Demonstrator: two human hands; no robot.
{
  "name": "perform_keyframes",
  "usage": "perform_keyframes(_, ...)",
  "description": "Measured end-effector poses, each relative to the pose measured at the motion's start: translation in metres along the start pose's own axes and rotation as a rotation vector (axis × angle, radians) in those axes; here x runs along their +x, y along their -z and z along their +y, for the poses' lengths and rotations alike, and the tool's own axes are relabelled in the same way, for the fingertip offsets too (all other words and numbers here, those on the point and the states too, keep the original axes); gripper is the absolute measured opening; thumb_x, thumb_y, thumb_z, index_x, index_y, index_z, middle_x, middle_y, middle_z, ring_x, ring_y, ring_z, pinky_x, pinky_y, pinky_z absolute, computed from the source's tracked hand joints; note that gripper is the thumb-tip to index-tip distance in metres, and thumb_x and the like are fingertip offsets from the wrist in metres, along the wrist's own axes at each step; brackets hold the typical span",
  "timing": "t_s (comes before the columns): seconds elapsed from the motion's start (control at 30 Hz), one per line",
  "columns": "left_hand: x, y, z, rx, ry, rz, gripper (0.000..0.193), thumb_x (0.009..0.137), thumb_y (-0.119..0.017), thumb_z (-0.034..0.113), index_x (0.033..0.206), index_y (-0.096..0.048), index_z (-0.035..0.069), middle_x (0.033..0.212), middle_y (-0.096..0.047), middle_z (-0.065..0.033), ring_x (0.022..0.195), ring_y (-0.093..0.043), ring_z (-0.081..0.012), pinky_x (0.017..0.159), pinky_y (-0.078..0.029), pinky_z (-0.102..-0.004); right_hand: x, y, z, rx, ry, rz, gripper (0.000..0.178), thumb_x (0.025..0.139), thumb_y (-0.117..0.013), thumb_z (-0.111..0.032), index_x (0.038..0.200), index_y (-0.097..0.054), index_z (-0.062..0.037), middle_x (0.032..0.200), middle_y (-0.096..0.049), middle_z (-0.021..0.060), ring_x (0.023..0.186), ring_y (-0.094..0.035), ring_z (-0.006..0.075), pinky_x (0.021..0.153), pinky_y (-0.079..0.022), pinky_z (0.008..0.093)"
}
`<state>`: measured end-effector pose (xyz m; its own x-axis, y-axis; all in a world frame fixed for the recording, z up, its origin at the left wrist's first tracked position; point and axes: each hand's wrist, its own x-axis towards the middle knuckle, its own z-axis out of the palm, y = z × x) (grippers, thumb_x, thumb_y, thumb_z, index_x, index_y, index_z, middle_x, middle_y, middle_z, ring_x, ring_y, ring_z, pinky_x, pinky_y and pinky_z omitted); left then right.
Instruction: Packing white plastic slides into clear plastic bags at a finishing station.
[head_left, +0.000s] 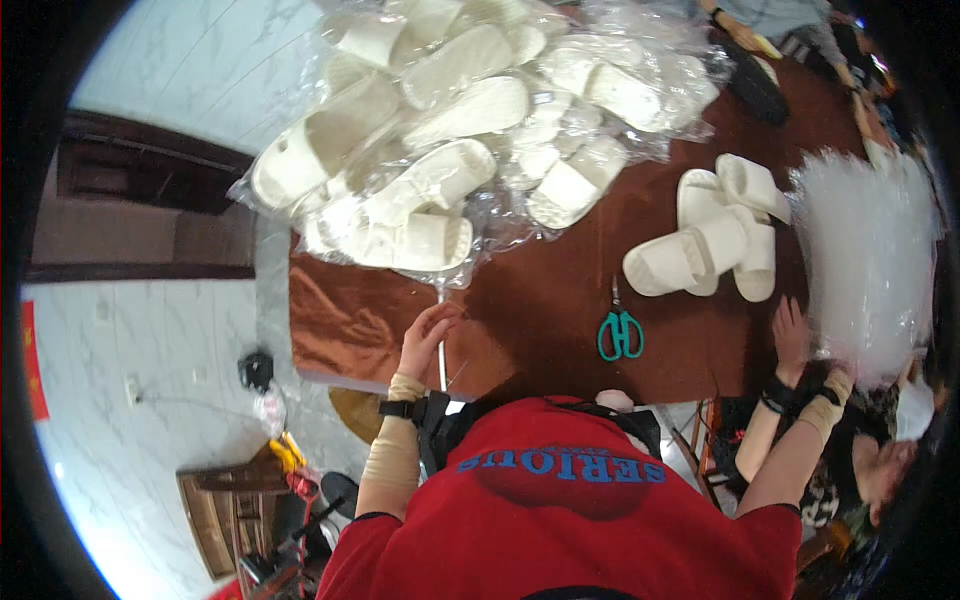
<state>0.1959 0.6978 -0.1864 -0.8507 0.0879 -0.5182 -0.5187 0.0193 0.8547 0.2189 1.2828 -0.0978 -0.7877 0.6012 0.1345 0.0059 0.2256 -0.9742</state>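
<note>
My left hand [430, 332] is over the table's near left part, fingers loosely bent and apart, beside a thin white strip [442, 365]. Nothing shows in its grasp. Far to the right, my right hand [840, 378] is at the near edge of a thick stack of clear plastic bags [865, 260]; its fingers are hidden. Left of that stack, several loose white slippers [672, 262] lie piled crosswise. Scissors with green handles [620, 335] rest on the table between my hands, blades pointing away. Beyond my left hand is a big heap of white slippers in clear bags [430, 190].
A brown cloth [540, 320] covers the table. Another person's hand [790, 335], with a black wristband, rests at the right near edge. More people work at the far right. A dark slipper [755, 85] lies at the back. A wooden stool [225, 520] stands on the left.
</note>
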Motion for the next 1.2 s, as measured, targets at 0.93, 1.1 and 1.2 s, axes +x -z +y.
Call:
perform_keyframes(0.93,0.009,0.08,-0.049,1.344,-0.746,-0.3,0.033,0.08,-0.048,0.01,0.113,-0.054,0.008,0.12,-0.053,-0.0084,0.116,-0.047,-0.0269,0.098,-0.038,-0.042,-0.127,-0.192,0.021,-0.367,-0.002,-0.01,0.02,0.087,-0.057,-0.008,0.103,-0.064,-0.0001,0.105,-0.064,0.0091,0.092,-0.061,0.0215,0.083,-0.049,0.034)
perform_keyframes(1.1,-0.05,0.173,-0.064,1.054,-0.745,0.268,0.023,0.076,-0.053,0.005,0.098,-0.059,0.006,0.099,-0.058,-0.0132,0.097,-0.055,-0.032,0.083,-0.045,-0.0402,-0.198,-0.391,-0.004,-0.37,0.256,-0.801,0.067,0.08,-0.066,-0.01,0.14,-0.038,-0.0192,0.136,-0.039,0.0132,0.096,-0.059,0.0243,0.085,-0.05,0.0319)
perform_keyframes(1.2,-0.11,0.262,-0.074,0.707,-0.368,0.736,0.015,0.083,-0.054,0.005,0.097,-0.059,0.004,0.091,-0.056,-0.0146,0.086,-0.055,-0.0309,0.079,-0.046,-0.0376,-0.217,-0.445,-0.025,-0.774,0.514,-0.698,0.08,0.08,-0.066,-0.015,0.146,-0.023,-0.0256,0.137,-0.038,0.0163,0.091,-0.062,0.0342,0.08,-0.052,0.0391)
